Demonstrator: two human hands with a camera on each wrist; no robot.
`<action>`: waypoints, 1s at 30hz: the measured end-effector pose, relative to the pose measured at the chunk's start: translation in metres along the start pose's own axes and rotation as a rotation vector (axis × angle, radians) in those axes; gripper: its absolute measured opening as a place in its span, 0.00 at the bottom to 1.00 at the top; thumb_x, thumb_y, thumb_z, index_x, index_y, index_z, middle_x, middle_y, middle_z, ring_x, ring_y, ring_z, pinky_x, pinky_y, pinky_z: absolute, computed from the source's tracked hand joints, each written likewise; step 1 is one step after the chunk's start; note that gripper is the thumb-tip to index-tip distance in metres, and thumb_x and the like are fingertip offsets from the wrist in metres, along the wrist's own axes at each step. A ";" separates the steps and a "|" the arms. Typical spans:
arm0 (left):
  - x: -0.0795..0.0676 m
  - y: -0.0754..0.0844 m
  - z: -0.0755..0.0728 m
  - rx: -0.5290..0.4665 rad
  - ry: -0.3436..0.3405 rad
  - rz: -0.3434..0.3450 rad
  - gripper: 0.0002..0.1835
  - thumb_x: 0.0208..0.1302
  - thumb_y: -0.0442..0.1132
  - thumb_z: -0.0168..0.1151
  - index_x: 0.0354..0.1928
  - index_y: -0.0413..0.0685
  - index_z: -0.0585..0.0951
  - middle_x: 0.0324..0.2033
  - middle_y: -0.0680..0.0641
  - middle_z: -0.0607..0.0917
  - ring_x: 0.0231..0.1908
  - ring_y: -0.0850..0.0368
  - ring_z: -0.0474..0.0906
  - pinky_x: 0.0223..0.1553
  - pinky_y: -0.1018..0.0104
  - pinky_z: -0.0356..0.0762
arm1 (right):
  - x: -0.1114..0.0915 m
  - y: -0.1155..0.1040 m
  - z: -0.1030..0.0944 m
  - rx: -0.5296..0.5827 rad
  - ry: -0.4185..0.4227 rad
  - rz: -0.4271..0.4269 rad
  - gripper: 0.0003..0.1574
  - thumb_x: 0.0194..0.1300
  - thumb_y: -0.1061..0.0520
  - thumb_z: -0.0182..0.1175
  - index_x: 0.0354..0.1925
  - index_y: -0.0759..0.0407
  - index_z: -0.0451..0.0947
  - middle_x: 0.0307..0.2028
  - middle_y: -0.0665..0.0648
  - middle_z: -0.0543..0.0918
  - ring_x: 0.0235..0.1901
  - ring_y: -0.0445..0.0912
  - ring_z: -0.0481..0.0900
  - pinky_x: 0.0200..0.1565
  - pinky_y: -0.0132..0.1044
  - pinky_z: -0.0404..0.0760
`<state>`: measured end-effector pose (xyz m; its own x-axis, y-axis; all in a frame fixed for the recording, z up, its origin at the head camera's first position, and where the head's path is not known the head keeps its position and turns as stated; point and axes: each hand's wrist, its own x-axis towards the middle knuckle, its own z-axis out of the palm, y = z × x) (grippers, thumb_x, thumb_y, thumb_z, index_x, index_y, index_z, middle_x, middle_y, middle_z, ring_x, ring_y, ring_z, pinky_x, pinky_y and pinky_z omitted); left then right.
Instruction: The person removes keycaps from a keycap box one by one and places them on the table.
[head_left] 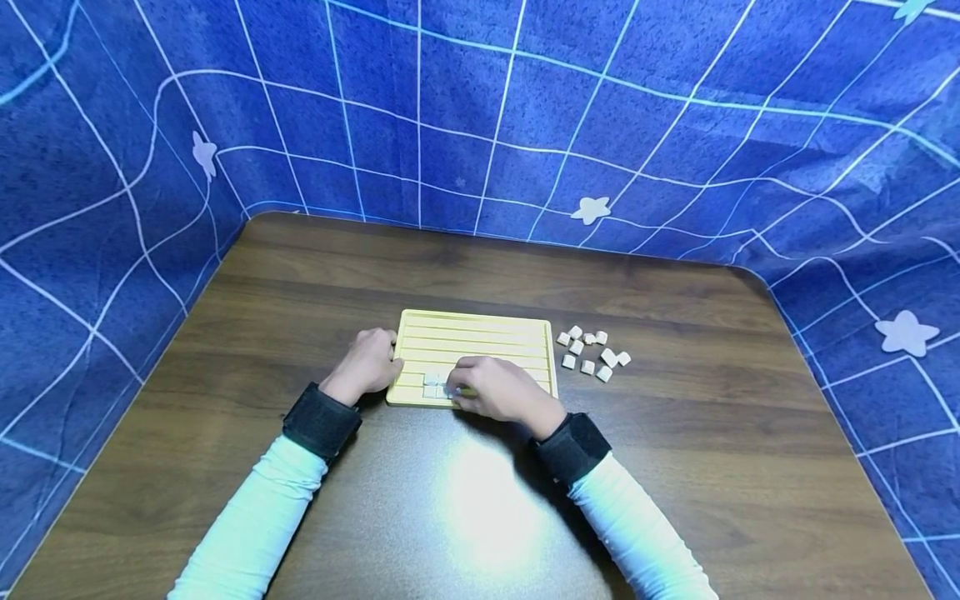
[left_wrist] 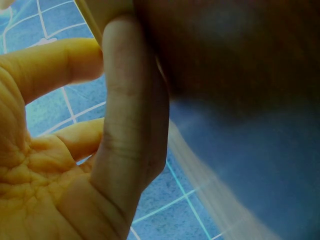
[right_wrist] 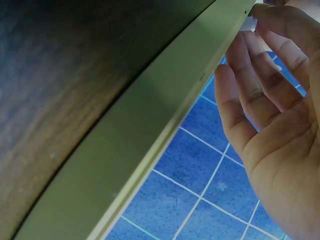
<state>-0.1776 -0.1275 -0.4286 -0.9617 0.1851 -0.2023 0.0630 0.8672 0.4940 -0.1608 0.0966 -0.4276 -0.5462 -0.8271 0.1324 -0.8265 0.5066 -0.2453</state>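
Note:
A yellow ridged board (head_left: 480,335) lies on the table, crossed by several raised strips. My left hand (head_left: 363,367) grips its left edge; in the left wrist view, a finger and the thumb meet the board's edge (left_wrist: 90,17). Over the lower middle of the board, my right hand (head_left: 501,390) pinches a small white cube (right_wrist: 248,23), mostly hidden by the fingers. Just left of those fingertips, a few white cubes (head_left: 431,386) sit together on the lowest rows. The marks on the cubes are too small to read.
Several loose white cubes (head_left: 588,367) are scattered right of the board. Under everything is a brown wood-grain table (head_left: 675,333) with a bright glare in front. A blue cloth (head_left: 480,108) with white lines and stars hangs behind and at the sides.

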 end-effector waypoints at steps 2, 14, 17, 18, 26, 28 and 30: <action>0.000 0.000 0.000 0.007 0.007 0.004 0.06 0.59 0.34 0.55 0.36 0.38 0.76 0.20 0.48 0.69 0.26 0.50 0.68 0.28 0.61 0.66 | 0.000 0.000 0.000 -0.007 -0.012 0.010 0.06 0.58 0.55 0.63 0.36 0.52 0.82 0.37 0.49 0.83 0.35 0.39 0.80 0.37 0.35 0.83; -0.001 0.000 -0.001 -0.005 -0.011 -0.003 0.04 0.60 0.34 0.55 0.33 0.39 0.73 0.19 0.49 0.67 0.23 0.52 0.65 0.26 0.62 0.63 | 0.002 -0.001 -0.002 0.042 -0.019 0.000 0.06 0.57 0.58 0.63 0.36 0.55 0.82 0.36 0.51 0.84 0.34 0.39 0.79 0.37 0.34 0.82; 0.000 -0.001 0.000 -0.004 -0.009 -0.003 0.04 0.60 0.34 0.55 0.32 0.39 0.73 0.20 0.48 0.68 0.24 0.51 0.66 0.26 0.62 0.64 | 0.002 -0.001 -0.002 0.047 -0.022 0.002 0.07 0.57 0.58 0.63 0.36 0.55 0.82 0.36 0.52 0.84 0.34 0.40 0.80 0.38 0.34 0.83; 0.000 -0.001 0.000 -0.003 -0.008 -0.002 0.04 0.59 0.34 0.55 0.31 0.39 0.73 0.20 0.48 0.68 0.25 0.51 0.66 0.27 0.61 0.65 | 0.002 -0.001 -0.002 0.047 -0.022 0.002 0.07 0.57 0.58 0.63 0.36 0.55 0.82 0.36 0.52 0.84 0.34 0.40 0.80 0.37 0.34 0.83; 0.000 -0.001 -0.001 -0.005 -0.007 -0.005 0.04 0.59 0.34 0.55 0.31 0.40 0.73 0.20 0.48 0.68 0.24 0.51 0.67 0.26 0.62 0.65 | 0.002 -0.001 -0.002 0.044 -0.032 0.009 0.07 0.56 0.58 0.63 0.36 0.55 0.82 0.36 0.52 0.84 0.33 0.40 0.80 0.37 0.34 0.83; 0.001 -0.002 0.000 -0.006 -0.005 -0.005 0.03 0.59 0.34 0.55 0.31 0.40 0.73 0.20 0.48 0.68 0.24 0.51 0.67 0.25 0.62 0.64 | 0.002 0.000 -0.003 0.054 -0.036 0.018 0.07 0.56 0.58 0.63 0.36 0.55 0.82 0.36 0.52 0.85 0.33 0.40 0.80 0.37 0.34 0.83; 0.001 -0.002 0.000 -0.002 0.001 -0.005 0.04 0.59 0.34 0.55 0.30 0.40 0.73 0.20 0.48 0.69 0.24 0.51 0.67 0.25 0.63 0.64 | 0.002 0.000 -0.003 0.064 -0.038 0.027 0.07 0.56 0.58 0.63 0.36 0.55 0.82 0.36 0.52 0.84 0.33 0.40 0.79 0.37 0.35 0.82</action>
<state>-0.1783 -0.1287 -0.4293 -0.9622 0.1802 -0.2042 0.0574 0.8672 0.4947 -0.1624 0.0957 -0.4248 -0.5620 -0.8224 0.0882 -0.8004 0.5138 -0.3090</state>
